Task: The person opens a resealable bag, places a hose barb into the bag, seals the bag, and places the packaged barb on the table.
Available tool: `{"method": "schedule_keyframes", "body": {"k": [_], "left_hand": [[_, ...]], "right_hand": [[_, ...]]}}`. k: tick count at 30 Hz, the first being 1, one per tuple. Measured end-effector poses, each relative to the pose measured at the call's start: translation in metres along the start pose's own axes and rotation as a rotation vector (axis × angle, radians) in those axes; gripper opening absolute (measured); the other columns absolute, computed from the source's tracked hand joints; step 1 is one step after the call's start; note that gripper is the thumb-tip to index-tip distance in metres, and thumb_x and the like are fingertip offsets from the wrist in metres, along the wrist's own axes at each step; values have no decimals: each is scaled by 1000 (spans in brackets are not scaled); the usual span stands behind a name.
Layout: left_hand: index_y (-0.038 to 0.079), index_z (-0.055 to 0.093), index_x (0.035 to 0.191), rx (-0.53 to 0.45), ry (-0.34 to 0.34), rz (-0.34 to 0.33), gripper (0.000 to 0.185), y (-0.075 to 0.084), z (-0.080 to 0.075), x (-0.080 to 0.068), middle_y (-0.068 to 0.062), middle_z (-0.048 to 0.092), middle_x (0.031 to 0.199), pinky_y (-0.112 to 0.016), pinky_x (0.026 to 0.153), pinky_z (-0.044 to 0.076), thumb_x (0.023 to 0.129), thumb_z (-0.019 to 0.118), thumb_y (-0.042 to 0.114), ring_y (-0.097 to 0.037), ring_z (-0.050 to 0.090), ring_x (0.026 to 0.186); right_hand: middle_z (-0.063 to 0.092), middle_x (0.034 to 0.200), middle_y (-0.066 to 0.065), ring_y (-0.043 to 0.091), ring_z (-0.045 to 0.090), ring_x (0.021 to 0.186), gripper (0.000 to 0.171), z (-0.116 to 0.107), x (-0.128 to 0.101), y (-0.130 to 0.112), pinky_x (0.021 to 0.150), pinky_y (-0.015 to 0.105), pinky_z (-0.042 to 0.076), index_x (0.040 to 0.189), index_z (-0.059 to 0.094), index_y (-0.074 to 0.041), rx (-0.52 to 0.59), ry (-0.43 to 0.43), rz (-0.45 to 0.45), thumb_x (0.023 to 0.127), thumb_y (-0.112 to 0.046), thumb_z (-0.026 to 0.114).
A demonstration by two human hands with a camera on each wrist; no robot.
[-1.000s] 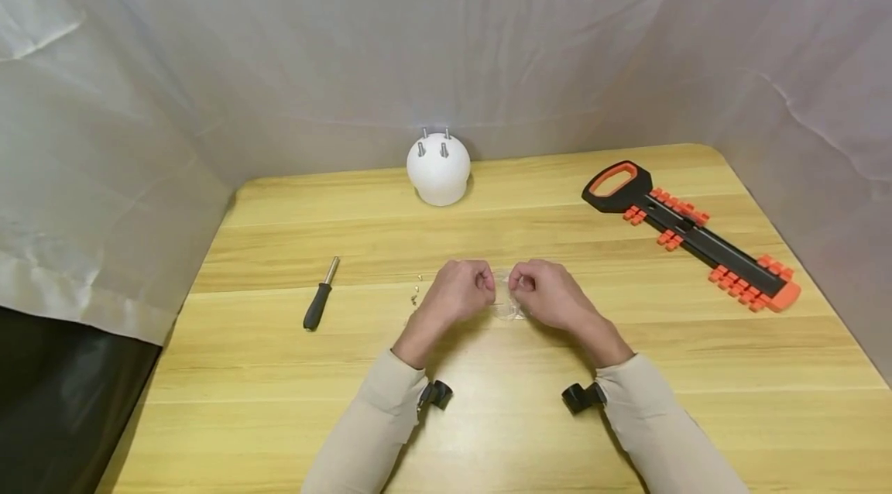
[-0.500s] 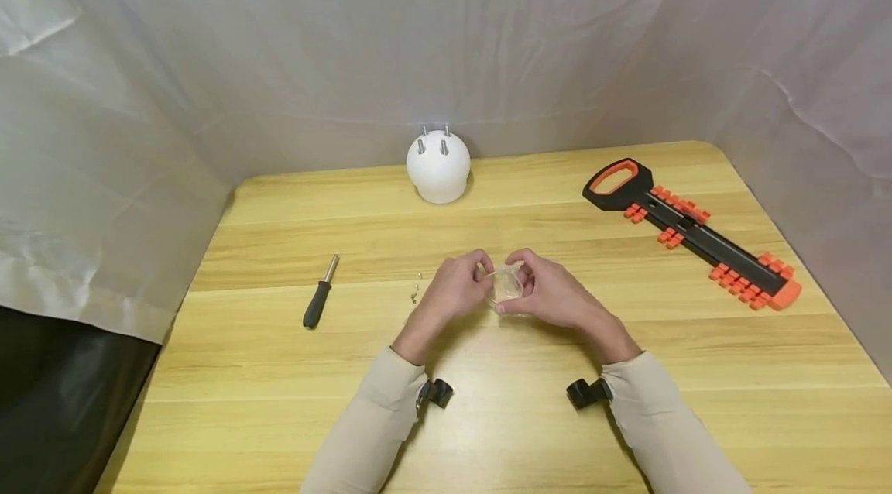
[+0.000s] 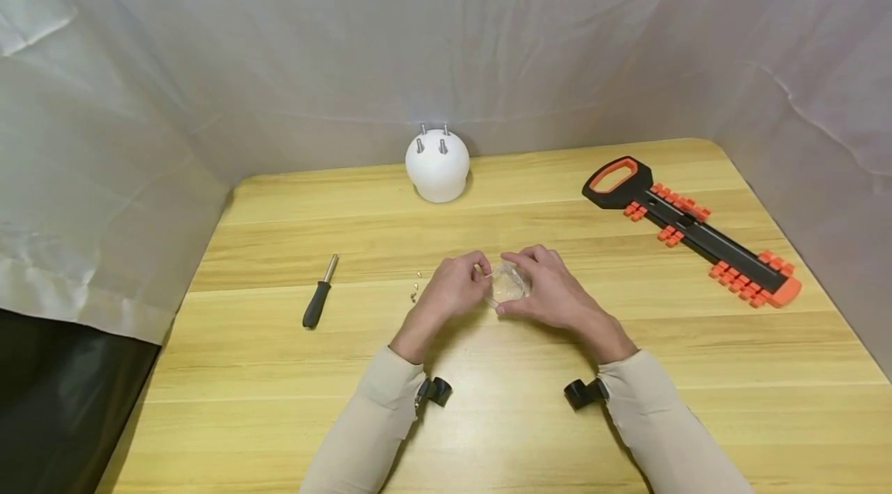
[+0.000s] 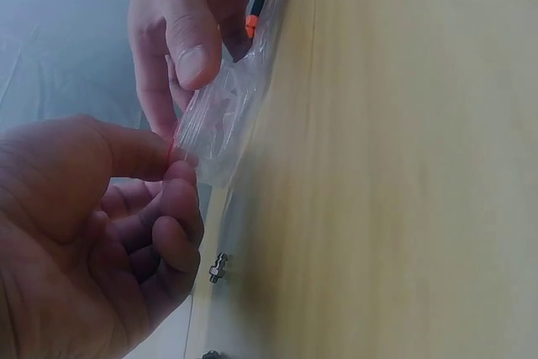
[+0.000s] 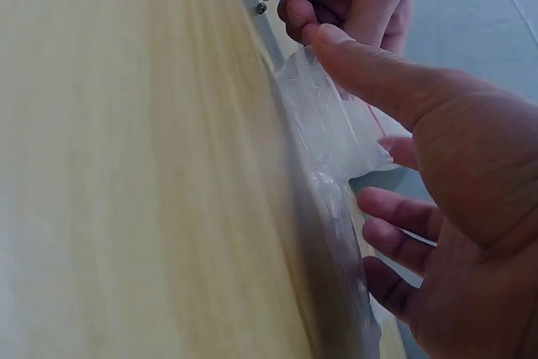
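Note:
Between the two hands is a clear plastic zip bag (image 3: 509,289), close over the wooden table, with a red line along its mouth. My left hand (image 3: 460,285) pinches the mouth's edge between thumb and forefinger, its other fingers curled in. My right hand (image 3: 554,289) holds the bag across its width, thumb at the near corner and forefinger at the far edge. In the right wrist view the other fingers of the right hand (image 5: 471,199) are spread beside the crinkled bag (image 5: 324,124). Several small metal parts (image 3: 415,289) lie just left of the left hand.
A black-handled screwdriver (image 3: 318,303) lies at the left. A white rounded object (image 3: 437,173) with several metal posts stands at the back. To the right lies a long black bar (image 3: 725,250) with a handle and orange clips. Grey cloth (image 3: 446,37) surrounds the table (image 3: 334,401).
The right hand has opened from a pinch near the left hand to a wider hold across the bag. The bag's mouth looks spread wider. The left hand has barely moved.

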State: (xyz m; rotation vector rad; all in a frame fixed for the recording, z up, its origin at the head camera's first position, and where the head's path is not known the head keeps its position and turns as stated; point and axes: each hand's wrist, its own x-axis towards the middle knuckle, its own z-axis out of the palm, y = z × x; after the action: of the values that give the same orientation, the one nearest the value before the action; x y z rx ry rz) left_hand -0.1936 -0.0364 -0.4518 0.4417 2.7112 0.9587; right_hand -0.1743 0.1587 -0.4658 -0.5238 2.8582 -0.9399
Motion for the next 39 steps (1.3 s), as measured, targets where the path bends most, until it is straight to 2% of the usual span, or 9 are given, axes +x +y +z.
{"method": "schedule_keyframes", "body": {"k": [5, 10, 16, 25, 35, 39], "left_hand": [[19, 63, 96, 16, -2, -5, 6, -1, -1, 0, 3, 60, 72, -24, 53, 42, 89, 62, 18, -9, 51, 57], [19, 63, 96, 27, -7, -13, 6, -1, -3, -1, 2, 60, 74, -24, 54, 43, 91, 62, 20, -10, 52, 59], [18, 63, 98, 35, -22, -23, 7, 0, -4, -2, 2, 61, 76, -24, 55, 44, 92, 63, 21, -11, 53, 60], [17, 64, 101, 57, -23, -24, 10, 0, -4, -2, 2, 62, 79, -25, 57, 44, 92, 62, 20, -11, 55, 63], [18, 64, 100, 60, 0, -31, 9, 0, -4, -1, 2, 66, 83, -25, 62, 46, 91, 62, 22, -11, 59, 69], [17, 63, 104, 13, -5, -31, 14, -3, -10, -3, 1, 66, 81, -24, 55, 46, 94, 60, 27, -11, 58, 62]], "right_hand": [[50, 136, 8, 30, 42, 127, 86, 1, 0, 1, 104, 52, 32, 144, 46, -25, -24, 6, -32, 70, -53, 81], [52, 140, 8, 30, 44, 132, 84, 1, 1, 3, 108, 58, 28, 145, 43, -29, -29, 4, -58, 74, -55, 78], [53, 141, 6, 30, 45, 133, 80, 2, 2, 5, 110, 58, 26, 147, 40, -31, -17, -25, -113, 79, -58, 71], [51, 143, 5, 30, 42, 135, 66, 1, 1, 7, 111, 58, 22, 144, 44, -31, -6, -43, -85, 87, -62, 58], [52, 142, 7, 28, 44, 134, 67, 0, 2, 8, 114, 58, 18, 143, 47, -27, -35, -33, -81, 85, -56, 66], [52, 142, 7, 27, 44, 134, 68, 0, 1, 8, 113, 60, 18, 143, 46, -27, -47, -34, -91, 84, -55, 67]]}}
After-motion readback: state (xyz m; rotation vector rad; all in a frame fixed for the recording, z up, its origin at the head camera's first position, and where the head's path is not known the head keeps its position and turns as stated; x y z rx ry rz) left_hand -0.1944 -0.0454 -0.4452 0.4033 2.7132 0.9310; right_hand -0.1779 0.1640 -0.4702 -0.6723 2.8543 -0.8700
